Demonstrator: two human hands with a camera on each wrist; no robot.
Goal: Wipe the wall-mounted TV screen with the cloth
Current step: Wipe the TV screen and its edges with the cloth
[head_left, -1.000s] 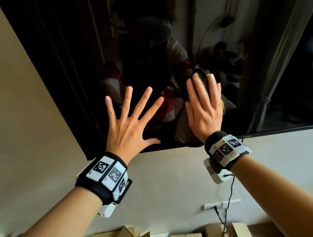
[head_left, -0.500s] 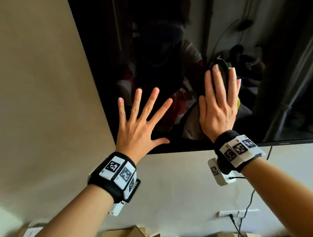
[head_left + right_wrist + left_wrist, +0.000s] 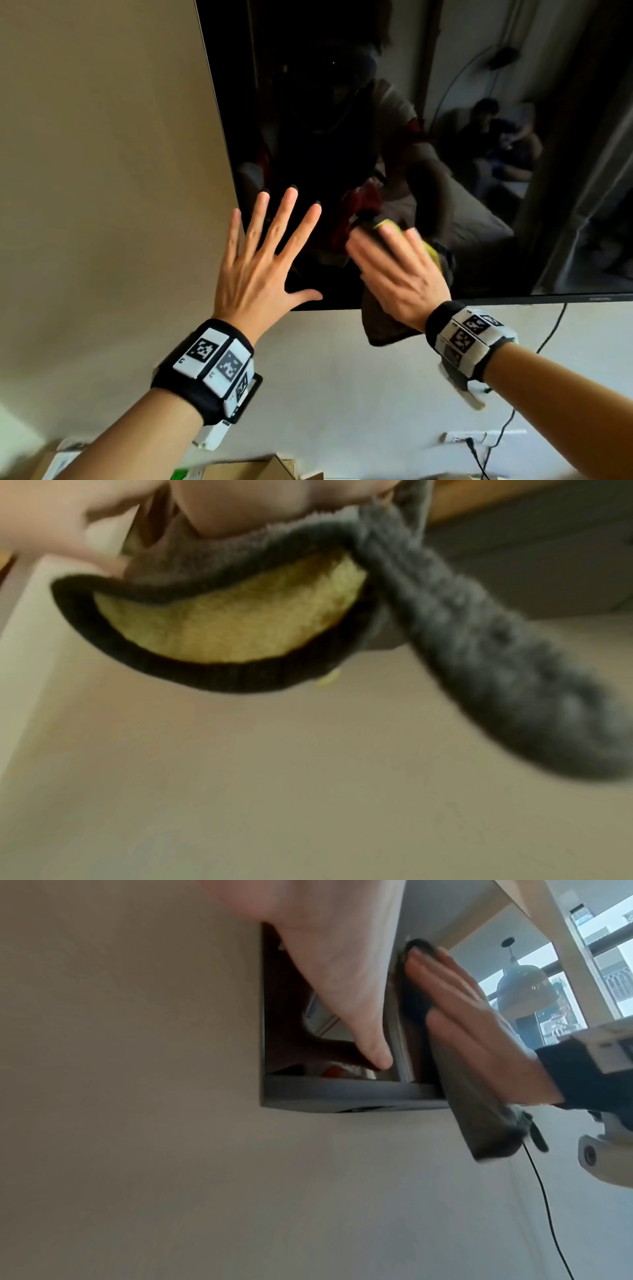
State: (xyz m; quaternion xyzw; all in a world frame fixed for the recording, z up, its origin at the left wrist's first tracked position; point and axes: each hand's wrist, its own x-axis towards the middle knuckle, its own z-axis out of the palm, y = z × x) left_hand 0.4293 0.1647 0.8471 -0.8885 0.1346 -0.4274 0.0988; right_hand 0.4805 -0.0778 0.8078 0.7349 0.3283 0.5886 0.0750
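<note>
Grey microfibre cloth [image 3: 382,323] with a yellow inner face sits flat under your right hand [image 3: 399,277], fingers straight and pressing it to the TV screen [image 3: 342,102] at the bottom bezel; its tail hangs past that edge onto the wall [image 3: 102,171]. Left of it, your left hand [image 3: 255,270] lies spread and empty near the lower-left corner. Bezel lettering is too small to read. Dark glass runs on above and rightward.

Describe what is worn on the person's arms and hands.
Both forearms are bare, with no sleeves or gloves. The left hand and right hand each have a black wristband carrying white blocks printed with black square tag markers. A white camera unit hangs under each wrist.
</note>
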